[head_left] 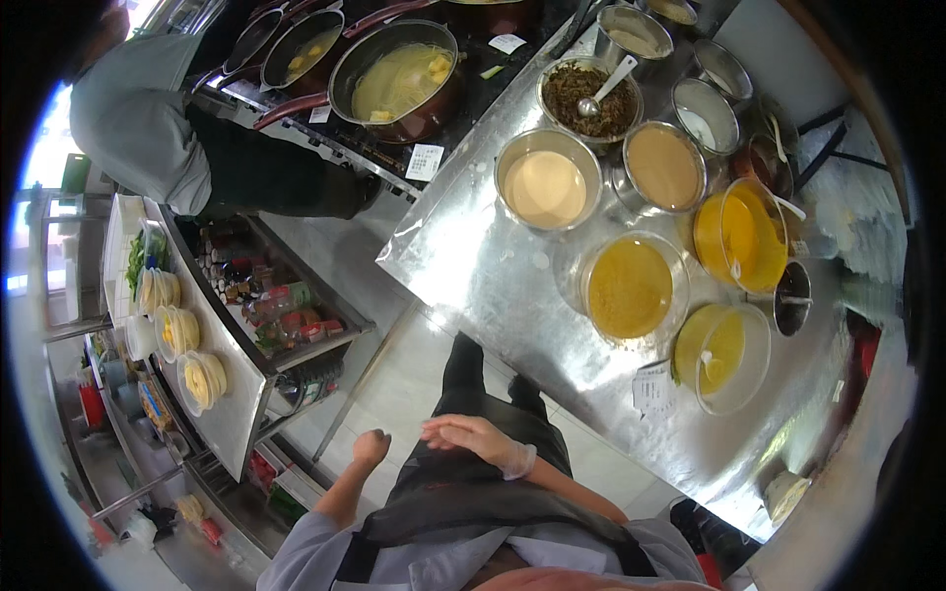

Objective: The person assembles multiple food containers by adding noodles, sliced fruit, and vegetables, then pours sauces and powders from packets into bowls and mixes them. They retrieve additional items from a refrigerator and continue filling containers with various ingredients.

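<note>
My left hand (pixel 371 446) hangs at my left side with its fingers curled into a fist. Nothing sticks out of it. In front of my dark apron (pixel 473 502), my right hand (pixel 471 437) is held palm down, its fingers stretched out and holding nothing. A clear band or cuff (pixel 521 460) circles the right wrist. Neither hand touches the steel table (pixel 473 276) ahead and to the right. Nearest to me on that table are a tub of yellow-brown liquid (pixel 631 286) and a clear tub of yellow oil (pixel 711 355) with a white ladle in it.
Steel pots of beige sauce (pixel 545 187) and a bowl of dark shreds (pixel 591 98) stand farther back. Upper left, pans of noodles (pixel 404 84) sit on a stove beside another person (pixel 148 118). On my left, a steel counter (pixel 232 414) holds packed noodle tubs (pixel 201 382).
</note>
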Demonstrator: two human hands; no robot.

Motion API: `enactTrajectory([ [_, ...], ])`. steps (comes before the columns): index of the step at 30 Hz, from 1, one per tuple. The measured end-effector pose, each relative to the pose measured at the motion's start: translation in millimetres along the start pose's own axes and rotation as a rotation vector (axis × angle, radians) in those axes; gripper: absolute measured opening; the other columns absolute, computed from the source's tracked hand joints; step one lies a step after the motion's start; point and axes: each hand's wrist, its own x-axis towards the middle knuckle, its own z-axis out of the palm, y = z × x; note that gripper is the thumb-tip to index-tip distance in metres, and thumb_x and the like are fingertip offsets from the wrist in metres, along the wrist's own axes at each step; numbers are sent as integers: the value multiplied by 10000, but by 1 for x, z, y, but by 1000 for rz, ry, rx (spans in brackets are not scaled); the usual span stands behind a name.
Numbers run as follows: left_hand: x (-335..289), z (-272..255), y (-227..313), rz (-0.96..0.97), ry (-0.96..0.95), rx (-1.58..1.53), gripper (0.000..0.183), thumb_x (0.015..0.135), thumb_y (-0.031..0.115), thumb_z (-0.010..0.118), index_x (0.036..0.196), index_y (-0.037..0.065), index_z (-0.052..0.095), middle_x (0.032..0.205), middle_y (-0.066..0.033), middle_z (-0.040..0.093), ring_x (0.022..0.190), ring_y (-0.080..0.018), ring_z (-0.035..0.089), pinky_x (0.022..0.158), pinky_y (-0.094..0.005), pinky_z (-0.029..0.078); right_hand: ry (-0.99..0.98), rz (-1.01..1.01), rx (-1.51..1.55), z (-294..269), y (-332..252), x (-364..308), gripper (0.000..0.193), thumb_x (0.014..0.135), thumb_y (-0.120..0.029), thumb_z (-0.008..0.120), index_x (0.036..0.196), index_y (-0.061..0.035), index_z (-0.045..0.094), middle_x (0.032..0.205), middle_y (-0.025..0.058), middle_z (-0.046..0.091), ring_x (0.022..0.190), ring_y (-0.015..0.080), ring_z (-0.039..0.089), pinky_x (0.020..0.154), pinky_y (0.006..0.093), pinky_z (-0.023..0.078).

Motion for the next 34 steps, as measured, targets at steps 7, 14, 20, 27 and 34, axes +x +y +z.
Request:
enactTrajectory([
  [7, 39, -29, -16, 172, -186, -57, 212, 801, 248, 560, 790, 84, 694, 856, -154, 670, 844, -310, 640, 729, -424, 511, 835, 395, -569, -93, 143, -105, 331, 894, -337, 527, 1078, -85, 640, 978, 126, 672, 887, 241, 658, 770, 347, 517],
  [14, 127, -135, 27, 253, -176, 201, 261, 832, 303, 594, 885, 58, 667, 950, -169, 641, 900, -347, 619, 774, -451, 506, 579, 436, 588, -79, 420, -251, 309, 814, -251, 519, 971, -15, 641, 913, 148, 659, 854, 238, 656, 669, 407, 538],
  [20, 138, -173, 38, 274, 128, 2, 212, 881, 244, 504, 854, 54, 595, 858, -181, 623, 774, -385, 614, 659, -479, 502, 738, 413, -999, -88, 324, -203, 215, 844, -183, 495, 848, -20, 636, 879, 191, 644, 788, 352, 631, 672, 399, 508],
  [27, 64, -81, 16, -52, 144, -69, 424, 902, 373, 489, 670, 49, 635, 683, -199, 618, 684, -404, 607, 630, -493, 485, 1088, 473, 167, -114, 180, -140, 345, 884, -311, 525, 1029, -15, 628, 904, 125, 675, 763, 191, 653, 643, 288, 502],
  [34, -24, 64, -45, -201, -91, -303, 702, 730, 110, 671, 1362, 184, 374, 1346, -135, 424, 1105, -334, 546, 890, -428, 488, 1034, 579, 15, -118, 210, -179, 379, 847, -340, 593, 1040, -15, 626, 883, 114, 679, 767, 187, 658, 653, 286, 505],
])
